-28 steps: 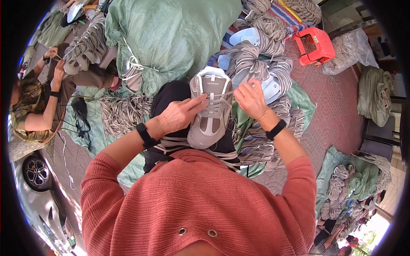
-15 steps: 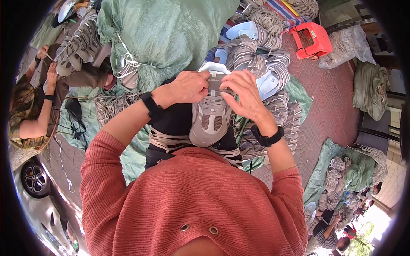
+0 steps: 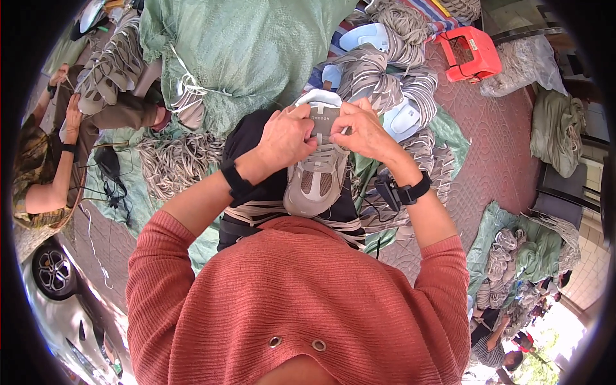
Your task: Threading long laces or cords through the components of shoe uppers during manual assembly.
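On my lap, both my left hand (image 3: 287,136) and right hand (image 3: 363,130) close their fingers around the tongue of a grey sneaker (image 3: 317,173), pinching it.

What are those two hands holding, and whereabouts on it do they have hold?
A grey-beige sneaker resting on the lap. Both the left hand and the right hand grip it at the tongue, near the top of the laces.
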A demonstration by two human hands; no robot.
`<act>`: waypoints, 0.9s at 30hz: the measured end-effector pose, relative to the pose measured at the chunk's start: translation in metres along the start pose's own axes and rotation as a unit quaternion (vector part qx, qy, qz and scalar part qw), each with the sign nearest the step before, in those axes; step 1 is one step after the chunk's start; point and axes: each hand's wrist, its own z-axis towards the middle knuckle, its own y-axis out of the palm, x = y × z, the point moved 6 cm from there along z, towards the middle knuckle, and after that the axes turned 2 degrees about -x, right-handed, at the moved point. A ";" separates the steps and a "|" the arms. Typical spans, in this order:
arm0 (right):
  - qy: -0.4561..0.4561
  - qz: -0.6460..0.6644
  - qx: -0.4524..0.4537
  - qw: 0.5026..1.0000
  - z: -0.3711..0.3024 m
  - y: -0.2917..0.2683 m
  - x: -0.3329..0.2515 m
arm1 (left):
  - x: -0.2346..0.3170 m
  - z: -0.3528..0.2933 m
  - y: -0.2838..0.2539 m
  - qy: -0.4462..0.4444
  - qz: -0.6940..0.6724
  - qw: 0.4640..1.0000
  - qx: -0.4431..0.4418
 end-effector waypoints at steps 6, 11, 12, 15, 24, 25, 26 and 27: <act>-0.109 -0.101 0.111 0.983 -0.004 -0.021 -0.029 | -0.019 0.007 0.000 -0.034 -0.061 0.997 -0.045; -0.062 -0.038 0.060 0.996 -0.020 -0.024 -0.008 | -0.022 0.014 -0.012 -0.069 -0.279 0.953 -0.099; 0.054 0.154 0.011 0.986 -0.023 -0.025 0.008 | -0.015 0.017 -0.017 -0.026 -0.251 0.965 -0.068; 0.168 0.404 -0.017 0.899 -0.032 -0.025 0.008 | 0.016 0.019 -0.019 0.087 -0.149 0.985 -0.022; 0.192 0.601 0.078 0.772 -0.046 -0.029 0.014 | 0.017 0.028 -0.029 0.045 -0.322 0.937 -0.126; 0.186 0.570 0.095 0.795 -0.048 -0.036 0.018 | 0.018 0.027 -0.029 0.047 -0.319 0.938 -0.124; 0.183 0.544 0.110 0.812 -0.050 -0.044 0.021 | 0.020 0.028 -0.031 0.062 -0.284 0.951 -0.105; 0.180 0.544 0.111 0.812 -0.051 -0.048 0.014 | 0.023 0.027 -0.033 0.076 -0.249 0.962 -0.086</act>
